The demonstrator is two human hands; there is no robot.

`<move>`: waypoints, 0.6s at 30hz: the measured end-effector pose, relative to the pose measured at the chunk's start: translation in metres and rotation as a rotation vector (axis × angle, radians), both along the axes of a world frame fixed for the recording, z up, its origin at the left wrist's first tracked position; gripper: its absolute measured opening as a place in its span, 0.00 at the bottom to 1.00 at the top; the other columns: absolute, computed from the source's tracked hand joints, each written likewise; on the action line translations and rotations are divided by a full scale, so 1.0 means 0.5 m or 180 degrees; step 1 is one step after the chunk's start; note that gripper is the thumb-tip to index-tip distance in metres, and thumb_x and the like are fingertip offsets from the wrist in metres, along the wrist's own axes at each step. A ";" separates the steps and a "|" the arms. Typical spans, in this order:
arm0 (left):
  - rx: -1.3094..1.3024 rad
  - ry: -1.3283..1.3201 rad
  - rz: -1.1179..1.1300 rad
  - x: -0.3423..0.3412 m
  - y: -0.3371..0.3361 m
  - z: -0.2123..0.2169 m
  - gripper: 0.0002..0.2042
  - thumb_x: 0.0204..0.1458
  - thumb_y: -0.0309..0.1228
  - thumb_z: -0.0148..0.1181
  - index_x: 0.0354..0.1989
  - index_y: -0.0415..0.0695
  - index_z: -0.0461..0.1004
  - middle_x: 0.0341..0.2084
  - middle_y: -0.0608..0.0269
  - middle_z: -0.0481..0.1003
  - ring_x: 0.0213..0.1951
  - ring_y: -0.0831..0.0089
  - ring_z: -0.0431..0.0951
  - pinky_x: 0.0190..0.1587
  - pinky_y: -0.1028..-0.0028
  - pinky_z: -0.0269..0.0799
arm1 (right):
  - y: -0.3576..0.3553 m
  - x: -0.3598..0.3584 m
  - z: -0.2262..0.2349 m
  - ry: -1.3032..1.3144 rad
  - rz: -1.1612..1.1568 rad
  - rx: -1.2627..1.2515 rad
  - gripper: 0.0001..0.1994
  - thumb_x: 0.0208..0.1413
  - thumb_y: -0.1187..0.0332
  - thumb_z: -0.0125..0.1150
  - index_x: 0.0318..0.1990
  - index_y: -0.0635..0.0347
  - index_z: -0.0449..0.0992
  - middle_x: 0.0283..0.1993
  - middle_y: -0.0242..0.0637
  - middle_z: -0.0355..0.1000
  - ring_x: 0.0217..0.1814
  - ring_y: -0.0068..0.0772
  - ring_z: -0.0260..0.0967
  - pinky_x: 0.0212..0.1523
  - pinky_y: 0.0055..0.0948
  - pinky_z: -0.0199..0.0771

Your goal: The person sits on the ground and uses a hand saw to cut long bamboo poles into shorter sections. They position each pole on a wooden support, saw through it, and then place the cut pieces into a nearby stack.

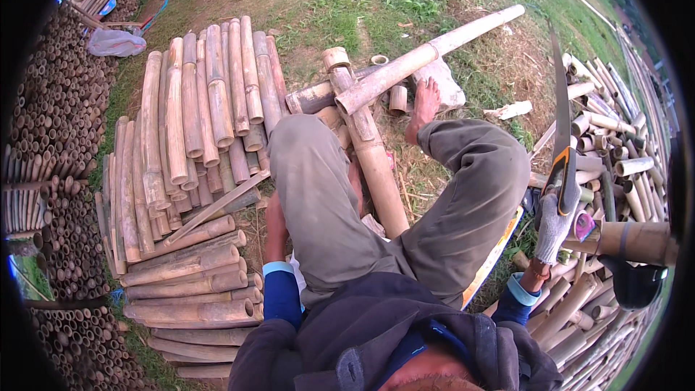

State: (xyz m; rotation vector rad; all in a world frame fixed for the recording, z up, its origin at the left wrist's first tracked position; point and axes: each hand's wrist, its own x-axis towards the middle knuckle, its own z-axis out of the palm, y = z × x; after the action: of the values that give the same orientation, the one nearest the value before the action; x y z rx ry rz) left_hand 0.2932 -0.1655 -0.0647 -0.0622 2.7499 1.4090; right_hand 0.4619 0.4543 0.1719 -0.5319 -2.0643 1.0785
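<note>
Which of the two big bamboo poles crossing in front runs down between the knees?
The underlying pole, which slopes toward the bottom of the picture. The long pole lying over it slants to the upper right, beyond the bare right foot.

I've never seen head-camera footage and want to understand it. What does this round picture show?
There's no machine: a person wears a wide fisheye camera on the head, looking down, so straight edges bend. The right hand, in a pale knitted glove, holds a long-bladed hand saw with an orange-and-black handle. The left hand is partly hidden beside the left knee, so I can't tell its grip. Ahead, a long pale bamboo pole lies across a thick tan bamboo length above grassy ground. Cut bamboo lengths lie stacked at left.
</note>
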 end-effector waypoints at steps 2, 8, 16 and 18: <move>0.0057 -0.0217 -0.0033 -0.016 0.010 -0.015 0.19 0.62 0.33 0.67 0.60 0.43 0.78 0.49 0.41 0.81 0.52 0.42 0.83 0.55 0.53 0.78 | 0.002 -0.031 -0.088 0.0052 -0.0370 0.0177 0.28 0.59 0.81 0.65 0.68 0.63 0.69 0.47 0.34 0.72 0.49 0.29 0.72 0.58 0.34 0.75; 0.0147 -0.0669 0.0079 -0.009 0.017 -0.043 0.23 0.60 0.37 0.68 0.62 0.42 0.76 0.49 0.42 0.81 0.52 0.43 0.83 0.56 0.53 0.78 | 0.009 -0.075 -0.409 -0.1104 -0.0663 0.0149 0.27 0.61 0.77 0.65 0.68 0.64 0.69 0.49 0.41 0.73 0.52 0.38 0.73 0.59 0.40 0.75; 0.0160 -0.0734 0.0000 -0.149 0.073 -0.007 0.29 0.58 0.43 0.71 0.65 0.41 0.75 0.50 0.42 0.81 0.52 0.45 0.83 0.56 0.53 0.78 | -0.036 -0.088 -0.683 -0.3021 -0.0334 0.0396 0.26 0.64 0.72 0.66 0.69 0.64 0.69 0.52 0.49 0.74 0.54 0.50 0.75 0.60 0.48 0.75; 0.0135 -0.0697 -0.0033 -0.196 0.085 0.006 0.30 0.58 0.44 0.72 0.65 0.41 0.74 0.51 0.43 0.81 0.52 0.45 0.83 0.56 0.53 0.78 | -0.053 -0.095 -0.710 -0.3256 -0.0216 0.0404 0.26 0.64 0.70 0.66 0.69 0.65 0.69 0.52 0.52 0.75 0.55 0.53 0.75 0.61 0.50 0.75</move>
State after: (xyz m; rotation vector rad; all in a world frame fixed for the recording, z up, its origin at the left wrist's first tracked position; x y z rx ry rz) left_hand 0.1953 -0.1232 -0.0616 -0.1884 2.5394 1.3676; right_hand 0.4146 0.4279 -0.1832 -1.2608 -2.9071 0.6583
